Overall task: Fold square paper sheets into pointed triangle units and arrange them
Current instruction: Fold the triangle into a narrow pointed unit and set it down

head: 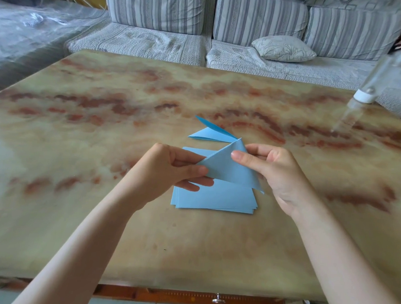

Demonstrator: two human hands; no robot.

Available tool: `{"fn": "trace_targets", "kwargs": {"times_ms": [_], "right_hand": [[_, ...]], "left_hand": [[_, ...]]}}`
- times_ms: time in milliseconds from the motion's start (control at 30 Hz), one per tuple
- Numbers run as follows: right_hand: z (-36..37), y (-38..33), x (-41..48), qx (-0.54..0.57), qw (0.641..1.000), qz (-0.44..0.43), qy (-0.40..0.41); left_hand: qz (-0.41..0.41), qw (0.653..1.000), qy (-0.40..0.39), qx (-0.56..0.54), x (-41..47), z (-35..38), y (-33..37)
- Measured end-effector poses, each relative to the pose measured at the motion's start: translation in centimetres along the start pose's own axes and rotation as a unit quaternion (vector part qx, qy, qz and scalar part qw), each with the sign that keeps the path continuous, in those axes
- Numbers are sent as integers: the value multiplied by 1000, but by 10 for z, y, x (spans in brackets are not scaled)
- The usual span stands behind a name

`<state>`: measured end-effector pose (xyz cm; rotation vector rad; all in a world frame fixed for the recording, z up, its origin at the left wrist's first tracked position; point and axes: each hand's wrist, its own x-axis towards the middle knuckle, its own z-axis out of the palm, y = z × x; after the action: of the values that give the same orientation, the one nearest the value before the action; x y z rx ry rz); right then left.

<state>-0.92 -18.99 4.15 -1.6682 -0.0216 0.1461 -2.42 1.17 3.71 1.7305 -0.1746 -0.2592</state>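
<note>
Blue triangle held in both hands, just above the bench.
The left hand has its grip pinched on the triangle's left corner, and the right hand pinches the edge near the top point. The stack of blue sheets lies underneath, with a folded unit just beyond it. A blurred clear bottle is at the far right.

table: marbled top | paper stack: lying flat, centre | folded blue unit: just beyond stack

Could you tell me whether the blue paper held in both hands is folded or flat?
Folded: the blue paper sheet forms a triangle, not a square.
</note>
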Motion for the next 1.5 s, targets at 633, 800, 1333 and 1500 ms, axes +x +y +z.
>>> {"fn": "trace_targets", "kwargs": {"times_ms": [633,800,1333,1500], "right_hand": [[1,3,6,64,994,-52,66],[1,3,5,53,995,-56,68],[3,4,4,63,997,-29,20],[5,7,5,44,996,-50,61]], "left_hand": [[-2,1000,-23,-4,1,5,0],[-10,999,-34,39,1,4,-1],[32,994,106,6,4,17,1],[32,995,94,-13,4,18,0]]}}
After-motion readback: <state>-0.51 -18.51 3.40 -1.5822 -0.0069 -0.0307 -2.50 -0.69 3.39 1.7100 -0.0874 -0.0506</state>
